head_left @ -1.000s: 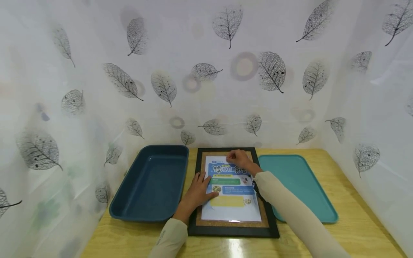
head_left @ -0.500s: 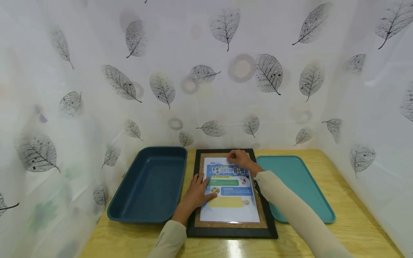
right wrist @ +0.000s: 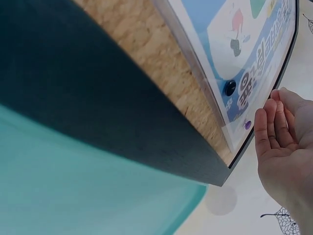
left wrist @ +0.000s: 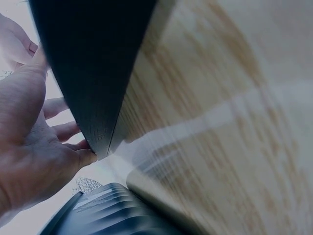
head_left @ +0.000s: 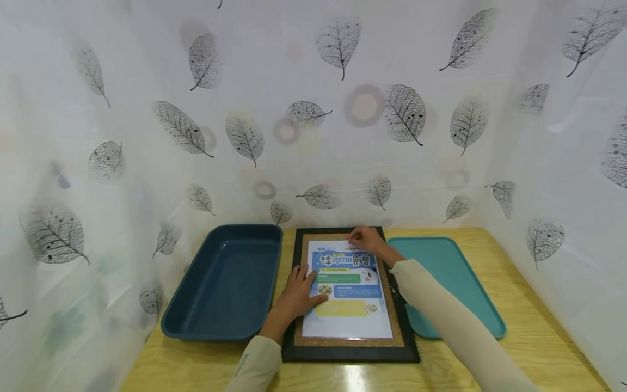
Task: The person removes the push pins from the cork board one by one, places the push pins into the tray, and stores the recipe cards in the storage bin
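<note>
A printed poster in a clear sleeve (head_left: pixel 345 321) lies on a black-framed cork board (head_left: pixel 352 354). My left hand (head_left: pixel 296 296) rests spread over the sleeve's left edge and the frame; in the left wrist view its fingers reach past the black frame side (left wrist: pixel 95 73). At the sleeve's top edge my right hand (head_left: pixel 367 239) has thumb and fingertips pinched together. It seems to hold a small pushpin, almost wholly hidden by the fingers. In the right wrist view a black pushpin (right wrist: pixel 230 88) and a purple pushpin (right wrist: pixel 248 125) sit on the sleeve near its corner.
Left of the board stands a deep dark-blue tray (head_left: pixel 222 283), close beside the left forearm. A flat teal tray (head_left: pixel 455 277) lies on the right, partly under the right sleeve. The wooden table (head_left: pixel 529 321) is bounded by a leaf-patterned curtain (head_left: pixel 313 136).
My right hand has shifted slightly right and away from me along the sleeve's top edge, fingers still pinched. The left hand keeps its place on the board. The head view has drifted a little.
</note>
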A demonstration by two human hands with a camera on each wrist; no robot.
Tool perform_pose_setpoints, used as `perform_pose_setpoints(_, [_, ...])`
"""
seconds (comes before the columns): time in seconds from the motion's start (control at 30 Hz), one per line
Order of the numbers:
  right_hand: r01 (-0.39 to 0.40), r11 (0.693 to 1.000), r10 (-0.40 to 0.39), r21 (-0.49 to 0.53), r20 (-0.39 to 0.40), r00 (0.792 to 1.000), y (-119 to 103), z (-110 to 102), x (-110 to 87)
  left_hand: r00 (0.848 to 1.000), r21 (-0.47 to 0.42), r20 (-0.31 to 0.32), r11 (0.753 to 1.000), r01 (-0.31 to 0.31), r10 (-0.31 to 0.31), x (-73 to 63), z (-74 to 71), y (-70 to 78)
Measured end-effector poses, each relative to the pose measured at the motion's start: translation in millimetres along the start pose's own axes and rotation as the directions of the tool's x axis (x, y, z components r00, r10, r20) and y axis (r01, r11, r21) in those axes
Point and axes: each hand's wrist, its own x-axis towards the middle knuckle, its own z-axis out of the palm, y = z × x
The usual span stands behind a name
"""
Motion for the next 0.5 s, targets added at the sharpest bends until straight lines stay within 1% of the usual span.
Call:
perform_pose_setpoints(0.17, [0.006,1.000,-0.006,0.004,0.001,1.000,4,-4,-2.2,1.000,-0.009,0.010,1.000,0.009,-0.009,-1.8,-0.4,1.0])
perform_pose_setpoints(0.33, [0.027,0.999,-0.027,-0.025,-0.014,1.000,8,-8,-5.0,1.000,-0.021,0.005,1.000,-0.010,0.010,-3.5,-1.1,0.6])
perform_pose_setpoints(0.43, [0.024,0.999,-0.025,-0.033,-0.036,0.999,11,-12,-7.0,1.000,-0.021,-0.001,1.000,-0.020,0.020,-4.0,-1.9,1.0])
perform_pose_setpoints(0.5, [0.009,1.000,-0.010,-0.026,-0.044,0.999,12,-15,-8.2,1.000,-0.021,-0.006,0.999,-0.026,0.026,-4.5,-2.6,1.4])
